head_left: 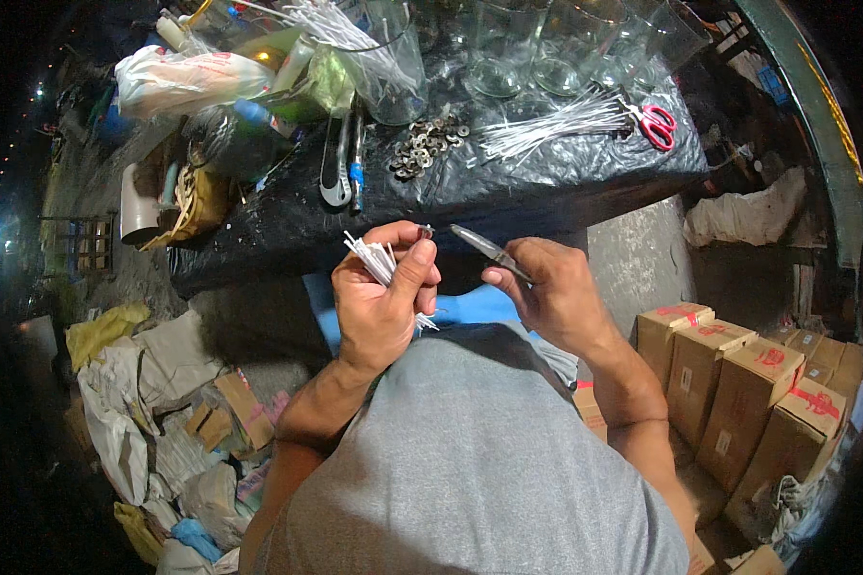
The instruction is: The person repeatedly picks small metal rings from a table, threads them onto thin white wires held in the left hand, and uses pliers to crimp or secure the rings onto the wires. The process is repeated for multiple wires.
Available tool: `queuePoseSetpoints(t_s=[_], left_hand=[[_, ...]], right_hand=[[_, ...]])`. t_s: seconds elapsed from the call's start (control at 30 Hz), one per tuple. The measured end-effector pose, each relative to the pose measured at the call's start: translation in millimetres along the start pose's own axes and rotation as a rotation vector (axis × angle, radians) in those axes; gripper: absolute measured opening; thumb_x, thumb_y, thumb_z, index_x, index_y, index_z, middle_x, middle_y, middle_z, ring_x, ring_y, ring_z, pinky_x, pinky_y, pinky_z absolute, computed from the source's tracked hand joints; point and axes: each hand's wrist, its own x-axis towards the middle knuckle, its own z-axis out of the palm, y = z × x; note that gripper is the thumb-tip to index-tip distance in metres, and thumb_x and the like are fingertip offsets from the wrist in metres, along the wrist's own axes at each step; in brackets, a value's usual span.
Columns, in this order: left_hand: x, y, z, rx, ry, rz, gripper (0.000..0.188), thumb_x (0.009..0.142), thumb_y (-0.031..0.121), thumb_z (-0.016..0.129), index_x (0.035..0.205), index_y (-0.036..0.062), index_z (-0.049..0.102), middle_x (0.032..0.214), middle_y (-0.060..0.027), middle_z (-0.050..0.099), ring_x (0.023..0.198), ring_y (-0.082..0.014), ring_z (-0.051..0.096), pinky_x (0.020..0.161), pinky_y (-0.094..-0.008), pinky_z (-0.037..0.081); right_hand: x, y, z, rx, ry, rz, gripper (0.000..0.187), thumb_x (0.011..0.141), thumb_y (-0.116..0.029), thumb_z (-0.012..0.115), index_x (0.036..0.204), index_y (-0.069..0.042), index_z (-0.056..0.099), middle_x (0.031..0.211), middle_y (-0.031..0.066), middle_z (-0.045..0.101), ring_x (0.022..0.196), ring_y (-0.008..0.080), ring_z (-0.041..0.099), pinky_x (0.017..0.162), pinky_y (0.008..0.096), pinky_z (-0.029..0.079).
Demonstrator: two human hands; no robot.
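My left hand (pixel 382 287) is closed around a bundle of thin white strands (pixel 372 257) that look like wicks, their lower ends showing below the palm. Between its thumb and forefinger it pinches a small dark metal piece (pixel 426 231). My right hand (pixel 551 286) grips a slim grey metal tool (pixel 489 251) with a tapered tip, pointing at that piece and a little apart from it. The fingers hide the tool's handle, so its exact kind is unclear. On the black-covered table (pixel 537 196) ahead lies a pile of small round metal pieces (pixel 427 147).
More white strands (pixel 556 126) lie beside red-handled scissors (pixel 656 126). Glass jars (pixel 497 57) stand behind; one jar (pixel 393 81) holds white strands. A utility knife (pixel 337 172) lies left of the metal pile. Cardboard boxes (pixel 705 369) stand at right, crumpled sacks (pixel 177 374) at left.
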Motion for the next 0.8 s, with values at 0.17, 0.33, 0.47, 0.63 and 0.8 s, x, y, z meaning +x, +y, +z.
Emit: queuePoseSetpoints(t_s=[0.17, 0.33, 0.47, 0.63, 0.8], left_hand=[[-0.1, 2.5, 1.9, 0.030, -0.024, -0.013, 0.016, 0.102, 0.006, 0.070, 0.116, -0.0017, 0.067, 0.078, -0.0089, 0.068, 0.054, -0.0088, 0.059, 0.046, -0.0240, 0.046], [-0.3, 1.8, 1.0, 0.087, -0.010, -0.028, 0.019, 0.101, 0.009, 0.071, 0.118, -0.0002, 0.065, 0.076, -0.0100, 0.067, 0.051, -0.0125, 0.058, 0.044, -0.0250, 0.044], [-0.8, 1.3, 0.7, 0.079, -0.001, -0.036, 0.019, 0.101, 0.007, 0.071, 0.117, -0.0005, 0.065, 0.076, -0.0103, 0.067, 0.051, -0.0124, 0.058, 0.044, -0.0249, 0.044], [-0.8, 3.2, 2.3, 0.102, -0.006, -0.031, 0.019, 0.101, 0.007, 0.071, 0.118, -0.0007, 0.065, 0.075, -0.0108, 0.068, 0.051, -0.0125, 0.058, 0.044, -0.0247, 0.044], [2.4, -0.1, 2.9, 0.092, -0.017, -0.032, 0.019, 0.101, 0.008, 0.070, 0.117, -0.0006, 0.065, 0.075, -0.0106, 0.068, 0.051, -0.0125, 0.058, 0.043, -0.0245, 0.044]], right_hand=[[2.5, -2.0, 1.4, -0.017, -0.008, -0.085, 0.033, 0.090, -0.018, 0.081, 0.082, 0.002, 0.056, 0.086, 0.0188, 0.061, 0.078, 0.0397, 0.066, 0.066, 0.0479, 0.051], [3.2, -4.8, 2.3, -0.071, 0.015, -0.103, 0.029, 0.089, -0.017, 0.081, 0.093, 0.004, 0.062, 0.111, 0.0213, 0.071, 0.092, 0.0414, 0.071, 0.076, 0.0457, 0.058], [7.0, -6.8, 0.3, -0.077, 0.007, -0.136, 0.030, 0.089, -0.017, 0.081, 0.092, 0.005, 0.062, 0.108, 0.0212, 0.071, 0.090, 0.0414, 0.071, 0.075, 0.0458, 0.058], [6.4, -3.0, 1.6, -0.083, -0.007, -0.117, 0.038, 0.089, -0.026, 0.083, 0.084, 0.000, 0.055, 0.080, 0.0193, 0.063, 0.072, 0.0393, 0.065, 0.063, 0.0485, 0.051], [5.3, -0.3, 10.5, 0.085, 0.029, -0.010, 0.043, 0.089, -0.031, 0.084, 0.096, -0.003, 0.052, 0.071, 0.0182, 0.059, 0.064, 0.0398, 0.063, 0.057, 0.0487, 0.048]])
